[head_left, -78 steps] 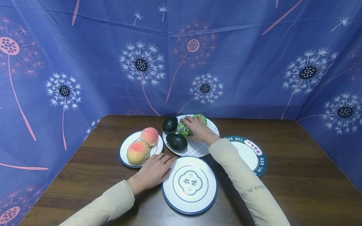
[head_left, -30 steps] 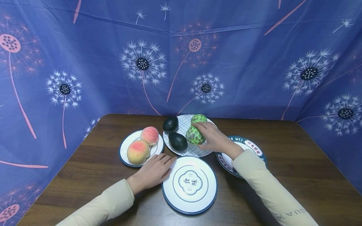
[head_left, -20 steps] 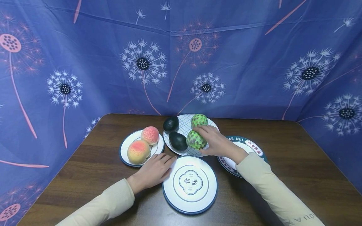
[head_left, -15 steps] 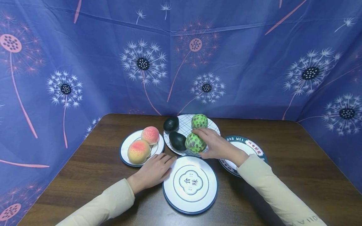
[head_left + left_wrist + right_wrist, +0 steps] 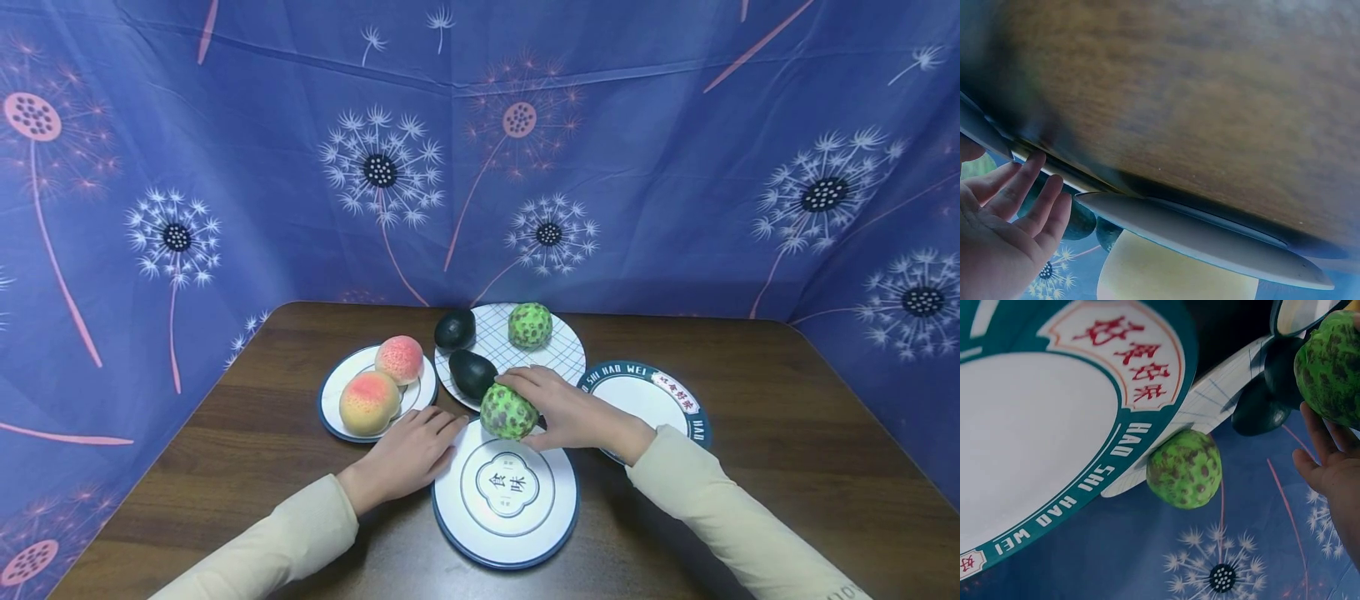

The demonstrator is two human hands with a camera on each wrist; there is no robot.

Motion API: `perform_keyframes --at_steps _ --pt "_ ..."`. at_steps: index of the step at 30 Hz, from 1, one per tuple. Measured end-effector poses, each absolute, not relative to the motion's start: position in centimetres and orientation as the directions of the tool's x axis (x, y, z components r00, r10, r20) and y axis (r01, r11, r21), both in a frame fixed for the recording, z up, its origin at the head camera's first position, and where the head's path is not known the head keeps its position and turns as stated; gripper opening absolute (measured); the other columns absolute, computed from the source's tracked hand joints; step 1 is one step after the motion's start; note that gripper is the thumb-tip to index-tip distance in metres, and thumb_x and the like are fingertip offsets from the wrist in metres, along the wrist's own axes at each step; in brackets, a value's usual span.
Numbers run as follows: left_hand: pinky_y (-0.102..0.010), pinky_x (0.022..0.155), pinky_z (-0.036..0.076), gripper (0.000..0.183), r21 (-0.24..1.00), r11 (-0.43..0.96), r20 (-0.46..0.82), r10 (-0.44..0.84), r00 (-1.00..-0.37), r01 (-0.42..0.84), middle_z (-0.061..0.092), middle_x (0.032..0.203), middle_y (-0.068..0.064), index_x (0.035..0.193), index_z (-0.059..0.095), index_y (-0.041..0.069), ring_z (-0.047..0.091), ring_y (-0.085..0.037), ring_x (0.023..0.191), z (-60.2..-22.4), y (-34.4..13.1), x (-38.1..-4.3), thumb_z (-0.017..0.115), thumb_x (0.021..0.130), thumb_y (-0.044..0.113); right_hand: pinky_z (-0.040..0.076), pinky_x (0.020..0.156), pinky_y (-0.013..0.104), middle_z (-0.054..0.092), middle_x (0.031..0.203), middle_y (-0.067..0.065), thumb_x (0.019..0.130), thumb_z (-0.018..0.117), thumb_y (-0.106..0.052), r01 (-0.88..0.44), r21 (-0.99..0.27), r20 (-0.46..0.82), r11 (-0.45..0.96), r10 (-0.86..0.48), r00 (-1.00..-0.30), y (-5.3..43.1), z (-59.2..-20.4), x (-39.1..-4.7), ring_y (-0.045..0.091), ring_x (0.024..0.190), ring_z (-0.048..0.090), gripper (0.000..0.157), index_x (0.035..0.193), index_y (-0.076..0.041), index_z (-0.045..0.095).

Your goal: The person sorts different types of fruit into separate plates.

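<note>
My right hand (image 5: 572,410) grips a green, dark-spotted custard apple (image 5: 508,412) over the back rim of the white front plate (image 5: 502,533). The right wrist view shows the held custard apple (image 5: 1332,369) with fingers against its side. My left hand (image 5: 408,454) lies between the front plate and the peach plate, fingertips right at the front plate's left rim. In the left wrist view the left hand's fingers (image 5: 1038,209) are loosely extended and hold nothing. A second custard apple (image 5: 530,326) sits on the checked plate (image 5: 491,325) at the back, right of two dark avocados (image 5: 472,374).
On the left, a blue-rimmed plate (image 5: 327,408) bears two peaches (image 5: 369,403). A green-rimmed plate (image 5: 637,396) with lettering stands on the right, partly behind the right forearm. All stand on a brown wooden table (image 5: 787,450), with a blue dandelion-print cloth (image 5: 660,167) behind.
My right hand has drawn the custard apple first rightward across the checked plate, then forward off it to above the front plate's back rim. The left hand has stayed in place.
</note>
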State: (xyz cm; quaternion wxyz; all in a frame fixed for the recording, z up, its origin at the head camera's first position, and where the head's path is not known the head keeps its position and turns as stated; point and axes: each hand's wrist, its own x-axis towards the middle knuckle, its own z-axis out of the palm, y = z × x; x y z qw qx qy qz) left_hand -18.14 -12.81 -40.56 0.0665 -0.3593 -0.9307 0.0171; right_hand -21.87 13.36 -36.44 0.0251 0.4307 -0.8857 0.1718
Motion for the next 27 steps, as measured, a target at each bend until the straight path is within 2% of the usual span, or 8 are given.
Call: perform_keyframes --at_steps 7,13,20,27 --pt "-0.036 0.093 0.046 0.045 -0.096 0.74 0.113 0.673 -0.731 0.666 0.059 0.12 -0.002 0.131 0.049 0.014 0.052 -0.018 0.111 -40.6 -12.8 -18.1 0.05 0.091 0.036 0.04 0.102 0.038 0.044 0.135 0.001 0.066 0.08 -0.025 -0.75 -0.307 0.13 0.586 -0.755 -0.643 13.0 -36.7 -21.0 0.019 0.125 0.04 0.084 0.138 -0.016 0.036" --pt "-0.036 0.093 0.046 0.046 -0.091 0.741 0.111 0.671 -0.733 0.665 0.058 0.121 -0.002 0.131 0.049 0.013 0.052 -0.018 0.111 -40.6 -12.8 -18.1 0.051 0.091 0.036 0.034 0.107 0.04 0.046 0.133 -0.001 0.065 0.08 -0.024 -0.731 -0.373 0.114 0.571 -0.754 -0.647 12.7 -37.1 -20.5 0.018 0.124 0.041 0.085 0.137 -0.014 0.036" --pt "-0.036 0.094 0.046 0.046 -0.086 0.742 0.112 0.67 -0.734 0.665 0.058 0.121 -0.002 0.131 0.048 0.013 0.051 -0.018 0.112 -40.6 -12.8 -18.1 0.052 0.09 0.035 0.043 0.098 0.035 0.05 0.119 -0.007 0.065 0.08 -0.028 -0.73 -0.398 0.115 0.555 -0.759 -0.64 12.2 -37.6 -20.2 0.01 0.113 0.045 0.079 0.131 -0.02 0.036" --pt "-0.036 0.094 0.046 0.047 -0.093 0.746 0.095 0.666 -0.74 0.66 0.058 0.121 -0.002 0.131 0.048 0.013 0.051 -0.018 0.112 -40.7 -12.7 -18.2 0.052 0.091 0.036 0.024 0.113 0.037 0.05 0.122 -0.008 0.065 0.081 -0.027 -0.767 -0.387 0.133 0.511 -0.793 -0.595 12.0 -38.0 -20.0 0.011 0.121 0.044 0.078 0.129 -0.021 0.037"
